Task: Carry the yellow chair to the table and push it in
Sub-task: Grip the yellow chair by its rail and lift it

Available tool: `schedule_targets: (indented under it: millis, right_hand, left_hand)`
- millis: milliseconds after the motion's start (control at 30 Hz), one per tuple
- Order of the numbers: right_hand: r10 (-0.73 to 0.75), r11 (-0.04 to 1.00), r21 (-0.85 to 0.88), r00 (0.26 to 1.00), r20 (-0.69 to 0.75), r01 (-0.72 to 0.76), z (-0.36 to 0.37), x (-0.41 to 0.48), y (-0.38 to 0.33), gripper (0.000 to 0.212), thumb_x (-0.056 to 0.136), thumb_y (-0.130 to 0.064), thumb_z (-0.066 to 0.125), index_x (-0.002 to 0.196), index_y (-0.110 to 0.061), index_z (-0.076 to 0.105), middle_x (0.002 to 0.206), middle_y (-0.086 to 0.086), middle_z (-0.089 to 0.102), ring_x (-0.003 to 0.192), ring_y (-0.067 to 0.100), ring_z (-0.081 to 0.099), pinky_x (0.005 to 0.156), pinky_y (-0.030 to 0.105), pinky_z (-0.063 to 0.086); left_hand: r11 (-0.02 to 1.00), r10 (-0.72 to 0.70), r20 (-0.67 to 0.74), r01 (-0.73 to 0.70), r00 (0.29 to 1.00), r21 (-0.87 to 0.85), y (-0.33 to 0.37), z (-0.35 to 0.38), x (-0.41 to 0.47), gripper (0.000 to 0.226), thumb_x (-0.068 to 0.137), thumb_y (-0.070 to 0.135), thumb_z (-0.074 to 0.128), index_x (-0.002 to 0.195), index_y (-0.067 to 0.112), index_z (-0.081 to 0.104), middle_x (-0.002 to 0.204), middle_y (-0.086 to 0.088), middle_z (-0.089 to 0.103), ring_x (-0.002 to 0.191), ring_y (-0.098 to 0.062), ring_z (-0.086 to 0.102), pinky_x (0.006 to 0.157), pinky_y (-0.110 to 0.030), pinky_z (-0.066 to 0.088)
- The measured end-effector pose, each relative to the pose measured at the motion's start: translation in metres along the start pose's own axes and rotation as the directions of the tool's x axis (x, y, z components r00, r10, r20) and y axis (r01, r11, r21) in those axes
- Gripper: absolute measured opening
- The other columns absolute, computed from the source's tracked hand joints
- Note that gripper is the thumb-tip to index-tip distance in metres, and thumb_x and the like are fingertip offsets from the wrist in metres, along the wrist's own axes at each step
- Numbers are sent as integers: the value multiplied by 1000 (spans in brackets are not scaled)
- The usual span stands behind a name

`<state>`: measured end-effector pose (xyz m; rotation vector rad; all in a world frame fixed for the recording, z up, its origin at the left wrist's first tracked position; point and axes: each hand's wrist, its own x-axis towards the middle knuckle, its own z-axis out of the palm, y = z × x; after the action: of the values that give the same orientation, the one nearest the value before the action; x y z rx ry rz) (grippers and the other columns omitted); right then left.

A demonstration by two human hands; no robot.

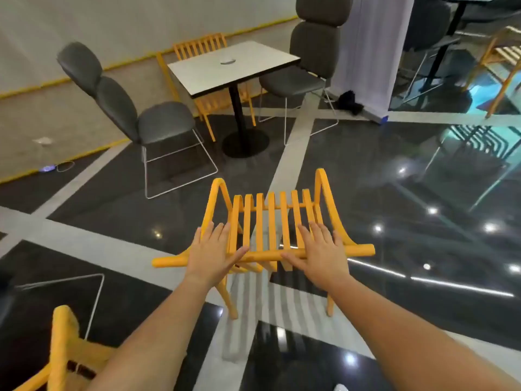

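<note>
While both palms lie flat | left hand [210, 253], right hand [318, 253] | fingers spread on yellow chair [266, 221] slats

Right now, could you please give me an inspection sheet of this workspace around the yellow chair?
Surface: glossy dark floor with pale stripes and light reflections.
Job's things: yellow chair stands on the floor, apart from the white table; the table's near side is free.
Clutter: a small pale object on the tabletop; a dark bundle by the white panel.
Grippers: left hand and right hand lie flat on the chair's back, fingers spread, not closed around it.
Cables: a thin loop on the floor at the left wall.
Surroundings: two grey chairs and a second yellow chair at the table; another yellow chair at lower left.
</note>
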<state>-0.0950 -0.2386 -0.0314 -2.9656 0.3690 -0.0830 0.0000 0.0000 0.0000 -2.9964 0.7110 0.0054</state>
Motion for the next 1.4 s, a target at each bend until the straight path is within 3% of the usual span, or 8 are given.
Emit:
schedule_targets:
  millis: [100,167,233,333,433,700,1033,1400]
  right_hand:
    - [-51,996,-75,997,-64,46,16,-1,4,91,82,-84,7,118,-20,61,113,2,66,108,24,56,96,45,38]
    - [-72,993,-104,983,-170,55,26,1,7,84,82,-84,14,92,-20,67,86,-2,68,83,21,60,81,42,42]
    - [-71,992,-116,974,-214,46,30,4,5,79,80,-86,22,77,-21,65,71,-4,63,70,19,57,71,40,42]
    - [-69,994,-102,962,-264,43,32,8,5,74,76,-87,35,70,-18,62,65,-2,58,64,20,55,68,40,41]
    - [-62,997,-72,956,-287,43,34,9,5,72,73,-84,45,69,-14,63,64,1,59,62,23,56,68,41,43]
    - [-59,994,-102,960,-272,32,36,12,7,77,74,-88,31,65,-16,57,61,-1,55,59,19,53,66,37,41]
    - [-119,990,-116,927,-355,83,43,16,11,82,77,-86,18,61,-15,55,56,1,54,52,19,51,60,34,41]
    - [-132,990,-100,907,-401,100,42,29,11,73,75,-82,32,60,-14,52,55,3,52,50,20,48,57,32,38]
  left_hand:
    - [999,21,-24,-21,1000,-24,-1,19,-1,110,73,83,-10,135,16,52,129,-4,62,127,-25,48,106,-39,33]
    - [999,5,-78,-9,997,-46,-4,34,-1,102,75,84,-5,109,17,64,94,-1,69,93,-20,62,80,-33,45]
    - [997,-2,-136,-7,991,-72,-7,44,0,83,78,84,6,80,20,59,69,4,58,66,-16,55,59,-29,41]
    - [995,42,-201,-59,979,-77,-10,47,3,64,78,84,22,62,24,38,56,9,39,51,-12,41,51,-27,29]
    - [992,70,-241,-93,968,-87,-11,49,5,62,78,82,28,60,23,37,54,7,39,47,-12,39,49,-25,28]
    - [985,70,-249,-107,966,-137,-15,56,10,78,74,88,9,61,19,42,53,2,47,47,-14,47,48,-24,36]
    - [978,118,-361,-171,925,-119,-20,63,13,82,79,84,16,54,14,51,45,-1,52,39,-14,46,45,-20,30]
    - [974,139,-381,-195,914,-112,-22,60,29,83,79,84,18,53,12,50,45,-2,50,37,-17,46,45,-20,28]
